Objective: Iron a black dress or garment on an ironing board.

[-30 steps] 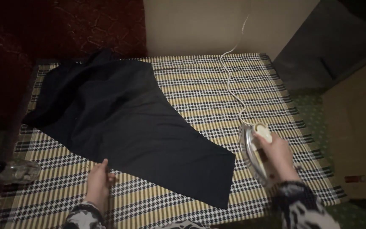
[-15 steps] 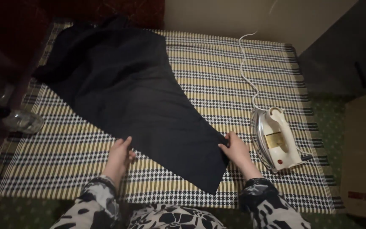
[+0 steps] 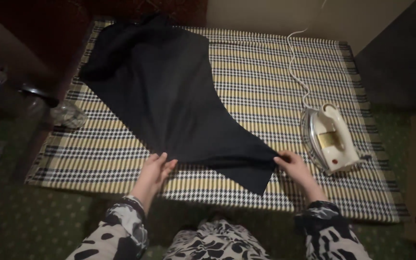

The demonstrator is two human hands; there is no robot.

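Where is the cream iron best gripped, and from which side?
Grip the iron by its arched top handle, coming from above on the person's right side. It lies tilted on the checked cloth, its handle exposed, its cord trailing away, the right hand nearest.

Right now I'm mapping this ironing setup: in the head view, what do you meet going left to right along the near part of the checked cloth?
Clear glass jar → left hand on the dark fabric's edge → right hand at the fabric's corner → white iron resting on the checked cloth.
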